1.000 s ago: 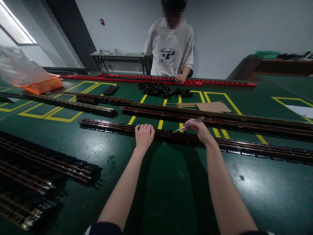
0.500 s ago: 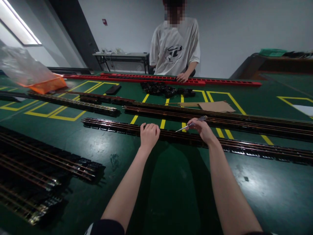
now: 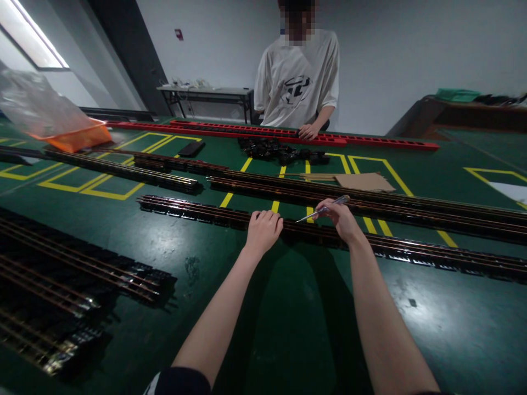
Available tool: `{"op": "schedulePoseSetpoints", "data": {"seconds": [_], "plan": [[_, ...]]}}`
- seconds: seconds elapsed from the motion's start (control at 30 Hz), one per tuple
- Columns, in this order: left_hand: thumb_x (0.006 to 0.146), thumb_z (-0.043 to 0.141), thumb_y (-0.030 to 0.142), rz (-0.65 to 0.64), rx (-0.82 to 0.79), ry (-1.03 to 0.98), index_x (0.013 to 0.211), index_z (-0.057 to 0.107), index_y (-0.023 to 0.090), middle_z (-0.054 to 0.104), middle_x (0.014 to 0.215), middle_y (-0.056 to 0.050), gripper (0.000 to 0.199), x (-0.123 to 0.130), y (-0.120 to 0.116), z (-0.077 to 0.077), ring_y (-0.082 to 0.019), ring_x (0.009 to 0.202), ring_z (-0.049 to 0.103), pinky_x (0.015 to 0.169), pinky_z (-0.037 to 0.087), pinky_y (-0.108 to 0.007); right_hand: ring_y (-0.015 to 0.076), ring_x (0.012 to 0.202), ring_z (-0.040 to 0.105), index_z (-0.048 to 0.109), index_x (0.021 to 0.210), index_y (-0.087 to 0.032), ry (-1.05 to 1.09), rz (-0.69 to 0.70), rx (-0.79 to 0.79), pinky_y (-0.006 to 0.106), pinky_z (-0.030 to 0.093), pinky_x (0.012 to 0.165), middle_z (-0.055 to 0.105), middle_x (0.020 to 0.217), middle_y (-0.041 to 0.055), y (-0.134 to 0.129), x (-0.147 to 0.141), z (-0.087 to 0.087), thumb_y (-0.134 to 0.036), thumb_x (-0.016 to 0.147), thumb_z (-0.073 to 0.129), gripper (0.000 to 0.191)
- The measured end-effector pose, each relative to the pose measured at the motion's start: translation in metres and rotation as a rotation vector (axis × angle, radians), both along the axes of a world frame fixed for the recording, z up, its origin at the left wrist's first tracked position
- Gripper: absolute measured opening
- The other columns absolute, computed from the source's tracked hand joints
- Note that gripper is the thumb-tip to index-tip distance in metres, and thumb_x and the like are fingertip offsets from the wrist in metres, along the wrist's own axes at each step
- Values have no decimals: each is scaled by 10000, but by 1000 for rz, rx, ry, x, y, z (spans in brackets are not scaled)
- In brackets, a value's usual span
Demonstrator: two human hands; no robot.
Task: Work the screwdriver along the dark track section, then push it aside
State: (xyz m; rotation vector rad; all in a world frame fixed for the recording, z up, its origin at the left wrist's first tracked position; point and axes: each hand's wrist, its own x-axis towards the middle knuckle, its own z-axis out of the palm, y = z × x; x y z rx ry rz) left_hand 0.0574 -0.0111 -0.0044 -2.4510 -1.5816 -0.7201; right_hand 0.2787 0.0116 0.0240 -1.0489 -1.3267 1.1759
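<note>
A long black strip with copper-coloured rods (image 3: 197, 211) runs across the green table in front of me. My left hand (image 3: 264, 231) is closed over this strip, fingers curled round its far edge. Just to the right, my right hand (image 3: 338, 218) grips a thin screwdriver (image 3: 323, 209) with a clear handle, its tip pointing down-left onto the strip between my hands. Beyond lies a second long strip of the same kind (image 3: 411, 211), with a piece of brown cardboard (image 3: 364, 181) behind it.
More rod strips (image 3: 82, 252) lie at the near left. Across the table (image 3: 164, 334), a person (image 3: 296, 82) rests a hand on red rails (image 3: 382, 141). Black parts (image 3: 280, 152), a dark phone-like object (image 3: 191, 148) and an orange tray with plastic (image 3: 76, 136) are also there.
My left hand has slid right along the strip, closer to the screwdriver tip. My right hand and the screwdriver are almost unmoved.
</note>
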Motion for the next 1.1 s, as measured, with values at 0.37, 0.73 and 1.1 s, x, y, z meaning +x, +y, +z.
{"op": "schedulePoseSetpoints", "data": {"seconds": [0.37,0.73,1.1], "plan": [[956,317,275,132,-23,-83,853,654,173,698,876,-64,367,-4,3,3,-202,832,607,822,348,-382,224,689,652,640,678,-211,-24,0,-49,352,458,737,679,648,25,-4,-16,7,-442,687,631,231],[948,326,290,209,13,-102,779,649,177,705,837,-65,382,-14,7,3,-204,816,614,826,339,-386,203,701,663,661,700,-195,18,42,-77,327,452,738,694,680,27,-4,-18,5,-388,705,624,197],[918,282,200,223,33,-45,774,640,193,688,797,-72,386,-22,7,3,-215,786,599,827,349,-392,213,739,661,651,723,-199,-44,73,-59,341,439,758,695,676,25,-5,-10,4,-391,737,581,204]]}}
